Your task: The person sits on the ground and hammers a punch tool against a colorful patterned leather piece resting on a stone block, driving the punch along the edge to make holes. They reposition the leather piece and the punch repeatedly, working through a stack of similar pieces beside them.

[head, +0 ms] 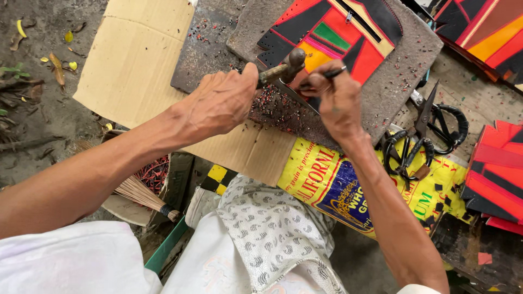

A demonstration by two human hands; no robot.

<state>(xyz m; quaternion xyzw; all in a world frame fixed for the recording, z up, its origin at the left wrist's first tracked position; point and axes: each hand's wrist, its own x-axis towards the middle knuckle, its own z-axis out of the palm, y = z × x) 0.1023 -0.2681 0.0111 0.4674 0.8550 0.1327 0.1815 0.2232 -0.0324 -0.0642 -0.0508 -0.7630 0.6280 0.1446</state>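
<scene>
Seen from above: at the far left, a small broom (144,195) lay by flattened cardboard (133,60). At centre, the left hand (220,103) was closed around a small hammer (283,68), its head raised over the punch (327,73) pinched in the right hand (338,100). The punch stood on a red, black and yellow patchwork piece (327,32) on a speckled board (392,81). Striking squarely, punch upright, would likely give clean holes. Scissors (430,128) lay right.

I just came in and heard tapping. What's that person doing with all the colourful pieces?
A person is working on a red, black and orange patchwork piece lying on a grey slab. The left hand grips a small hammer, raised over a thin metal tool held by the right hand. Scissors lie nearby.
</scene>
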